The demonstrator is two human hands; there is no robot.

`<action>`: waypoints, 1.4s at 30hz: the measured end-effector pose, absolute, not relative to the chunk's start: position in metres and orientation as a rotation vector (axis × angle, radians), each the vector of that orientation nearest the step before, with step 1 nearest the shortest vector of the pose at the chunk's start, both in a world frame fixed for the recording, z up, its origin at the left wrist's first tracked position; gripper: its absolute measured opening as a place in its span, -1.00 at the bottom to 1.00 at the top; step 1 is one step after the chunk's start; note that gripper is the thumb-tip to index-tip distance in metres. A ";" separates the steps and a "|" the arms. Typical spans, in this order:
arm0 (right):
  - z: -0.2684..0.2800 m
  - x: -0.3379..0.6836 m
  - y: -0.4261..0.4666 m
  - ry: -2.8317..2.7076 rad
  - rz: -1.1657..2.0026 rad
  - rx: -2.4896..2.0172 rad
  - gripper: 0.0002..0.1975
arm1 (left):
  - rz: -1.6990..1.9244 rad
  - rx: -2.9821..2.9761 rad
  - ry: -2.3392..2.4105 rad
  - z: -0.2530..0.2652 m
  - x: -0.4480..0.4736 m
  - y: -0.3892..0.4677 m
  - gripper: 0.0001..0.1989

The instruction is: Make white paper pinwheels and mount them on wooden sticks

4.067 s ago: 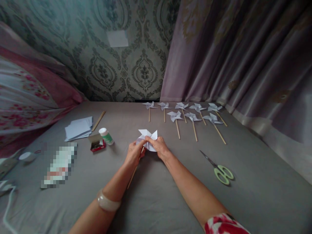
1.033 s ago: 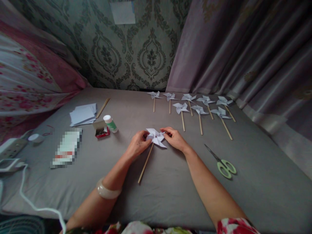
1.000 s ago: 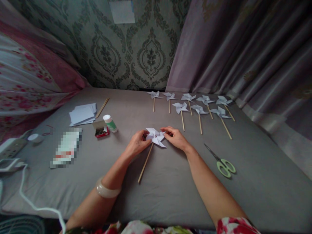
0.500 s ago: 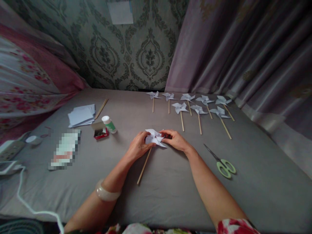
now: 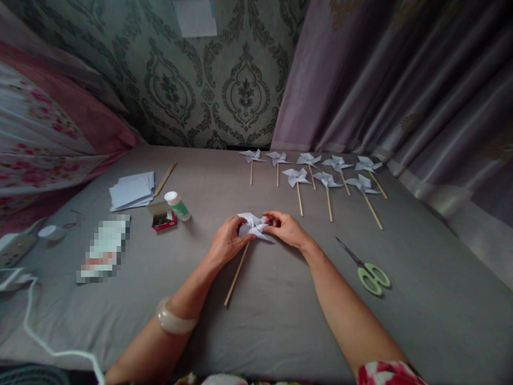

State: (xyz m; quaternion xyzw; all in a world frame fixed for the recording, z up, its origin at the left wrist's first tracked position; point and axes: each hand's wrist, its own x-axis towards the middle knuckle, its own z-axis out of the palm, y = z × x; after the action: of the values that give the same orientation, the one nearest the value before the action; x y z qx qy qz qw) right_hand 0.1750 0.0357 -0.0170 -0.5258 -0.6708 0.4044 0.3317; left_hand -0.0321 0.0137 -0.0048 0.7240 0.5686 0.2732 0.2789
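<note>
A white paper pinwheel (image 5: 254, 226) on a thin wooden stick (image 5: 236, 275) is between my hands at the middle of the table. My left hand (image 5: 230, 238) grips its left side, thumb in front near the top of the stick. From the right, my right hand (image 5: 286, 229) pinches a blade, the fingers curled behind it. A small dark pin head shows at the pinwheel's centre. To the left stand an open red box (image 5: 164, 220) of small metal pins and a glue bottle (image 5: 177, 206) with a white cap and green label.
Several finished pinwheels (image 5: 328, 182) lie at the back right. Green-handled scissors (image 5: 366, 270) rest right of my right arm. White paper sheets (image 5: 132, 191) and wooden sticks (image 5: 165, 179) lie back left, with a blurred-out packet (image 5: 104, 248), power strip (image 5: 16, 248) and white cable (image 5: 52, 350) nearer.
Both hands keep their hold on the pinwheel, with the right fingers shifted very slightly. The view has moved a little; the other things stay in place.
</note>
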 end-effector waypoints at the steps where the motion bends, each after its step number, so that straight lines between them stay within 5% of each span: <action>1: -0.017 0.175 0.036 -1.763 1.038 -1.393 -0.57 | 0.727 1.936 1.534 -0.004 -0.032 0.014 -0.58; 20: -0.016 0.167 0.037 -1.793 0.899 -1.475 -0.54 | 0.622 1.922 1.708 0.004 -0.020 0.011 -0.62; 27: -0.021 0.172 0.037 -1.661 1.086 -1.286 -0.53 | 0.637 1.920 1.694 0.011 -0.036 0.009 -0.38; 34: -0.016 0.178 0.037 -1.417 1.145 -1.210 -0.57 | 0.135 2.069 1.566 0.046 -0.059 -0.011 -0.68; 42: -0.014 0.178 0.038 -1.212 1.160 -1.198 -0.58 | -0.020 2.211 1.566 0.050 -0.037 -0.029 -0.89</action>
State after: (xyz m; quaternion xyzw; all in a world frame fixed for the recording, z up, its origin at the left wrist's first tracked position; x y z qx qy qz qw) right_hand 0.1777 0.0385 -0.0143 -0.4986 -0.5041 0.4826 0.5141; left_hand -0.0371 -0.0294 0.0496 0.7970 0.5645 -0.0073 0.2146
